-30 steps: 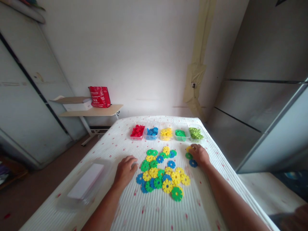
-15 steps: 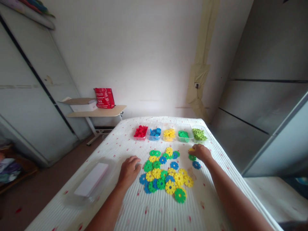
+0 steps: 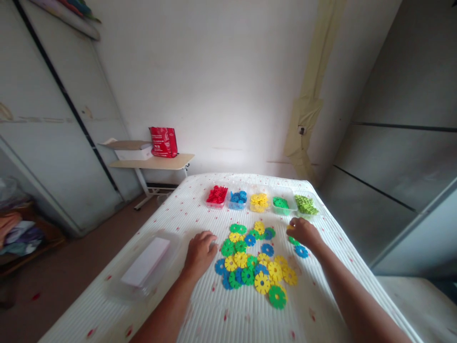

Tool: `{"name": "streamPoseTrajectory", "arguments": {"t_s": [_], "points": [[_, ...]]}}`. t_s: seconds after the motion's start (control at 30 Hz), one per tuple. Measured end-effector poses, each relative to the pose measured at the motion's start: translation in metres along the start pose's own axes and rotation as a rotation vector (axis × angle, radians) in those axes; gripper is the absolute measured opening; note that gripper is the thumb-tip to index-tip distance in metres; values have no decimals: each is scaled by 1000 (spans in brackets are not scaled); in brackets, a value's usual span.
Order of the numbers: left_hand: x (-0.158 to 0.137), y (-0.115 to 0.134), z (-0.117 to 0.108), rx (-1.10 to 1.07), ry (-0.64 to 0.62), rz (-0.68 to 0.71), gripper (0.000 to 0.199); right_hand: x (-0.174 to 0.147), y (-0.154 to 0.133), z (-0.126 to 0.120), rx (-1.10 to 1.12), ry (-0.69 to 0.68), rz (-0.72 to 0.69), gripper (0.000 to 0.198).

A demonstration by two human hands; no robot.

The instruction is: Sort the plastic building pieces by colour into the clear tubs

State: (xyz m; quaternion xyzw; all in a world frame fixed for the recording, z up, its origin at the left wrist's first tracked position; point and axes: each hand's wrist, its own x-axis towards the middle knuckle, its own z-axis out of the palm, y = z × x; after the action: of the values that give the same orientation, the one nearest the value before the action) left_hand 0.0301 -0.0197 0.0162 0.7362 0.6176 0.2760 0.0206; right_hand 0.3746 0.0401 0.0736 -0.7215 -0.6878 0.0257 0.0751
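Plastic discs (image 3: pixel 252 261) lie piled between both hands, nearer than 5 tubs (image 3: pixel 259 208). Left hand (image 3: pixel 201 250): relaxed, fingers parted, empty. Right hand (image 3: pixel 305 232): apparently pinching a yellow disc (image 3: pixel 290 227), mostly hidden, near a green disc (image 3: pixel 293 241). Step in hand: likely disc positioning. Next move calls for light fingertip control.

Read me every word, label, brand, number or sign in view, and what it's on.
No text is legible here.
Red bag: white print, too small and blurred to read.
Flower-shaped discs, clear containers: no lettering I can make out.
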Motion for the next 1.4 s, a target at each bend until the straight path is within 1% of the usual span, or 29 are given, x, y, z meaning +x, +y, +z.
{"name": "streamPoseTrajectory", "arguments": {"t_s": [0.07, 0.13, 0.2, 0.27, 0.37, 0.43, 0.5, 0.57, 0.67, 0.83, 0.9, 0.97, 1.03, 1.1, 1.2, 1.27, 1.33, 1.4], "points": [[0, 2, -1, 0, 0, -14, 21, -1, -18, -9, 0, 51, -67, 26], [-1, 3, -1, -7, 3, -27, 21, 6, -39, -22, -8, 100, -108, 27], [-1, 2, -2, -21, 1, -32, 21, 20, -61, -35, -17, 130, -119, 29], [-1, 1, -2, -38, -3, -31, 21, 37, -81, -46, -14, 129, -106, 33], [-2, 0, -3, -59, 2, -33, 21, 55, -101, -53, -8, 136, -103, 43], [-2, 0, -3, -64, 3, -33, 21, 55, -106, -51, 4, 166, -130, 48], [-2, -1, -3, -63, 0, -32, 21, 47, -103, -45, 23, 201, -158, 45], [-2, -1, -3, -58, -4, -31, 21, 35, -90, -35, 44, 228, -177, 37], [-2, 0, -4, -49, -21, -28, 21, 16, -54, -20, 70, 243, -156, 28], [-1, 1, -3, -23, -37, -47, 22, -10, 19, -3, 145, 230, 30, 27], [-1, 0, -2, -24, -34, -35, 22, -19, 39, 1, 178, 200, 38, 27], [0, -2, 0, -30, -31, -18, 22, -26, 49, 4, 217, 146, 33, 26], [0, -4, 0, -31, -29, -10, 22, -30, 53, 7, 232, 79, 59, 24], [0, -4, 0, -29, -32, -9, 22, -34, 50, 8, 177, 22, 83, 20], [0, -4, 0, -28, -37, -9, 21, -38, 39, 8, 63, -4, 86, 14], [-1, -4, 0, -31, -37, -12, 21, -40, 28, 7, 110, -30, 57, 14], [-1, -4, 0, -35, -35, -17, 21, -42, 18, 4, 235, -85, 25, 16], [0, -4, 0, -37, -37, -21, 21, -43, 11, 1, 310, -84, 13, 15]]}}
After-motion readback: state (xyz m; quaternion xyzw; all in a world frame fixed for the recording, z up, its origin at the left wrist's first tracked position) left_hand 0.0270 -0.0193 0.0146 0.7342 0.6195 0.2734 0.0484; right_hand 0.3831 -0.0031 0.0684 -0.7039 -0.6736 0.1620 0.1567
